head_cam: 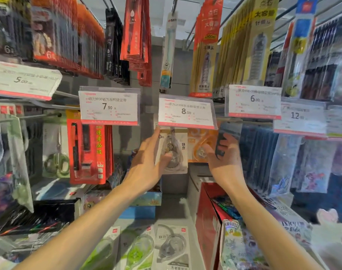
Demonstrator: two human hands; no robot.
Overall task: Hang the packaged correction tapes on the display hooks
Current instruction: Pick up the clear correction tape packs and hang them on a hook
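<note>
A grey packaged correction tape (175,152) hangs just under the 8.00 price tag (185,112), at the display hook hidden behind that tag. My left hand (146,162) holds this pack, thumb on its front and fingers along its left edge. An orange packaged correction tape (199,147) hangs right behind it. My right hand (223,158) pinches the orange pack's right side, with a dark pack (229,131) above the fingers. Several more packaged correction tapes, green (139,250) and grey (173,248), lie at the bottom centre.
Price tags 7.90 (108,106) and 6.00 (254,101) flank the hook. Red pen packs (88,152) hang at the left, blue-dark packs (259,152) at the right. A red box (209,211) stands below my right arm. Rows of hooks with hanging goods fill the top.
</note>
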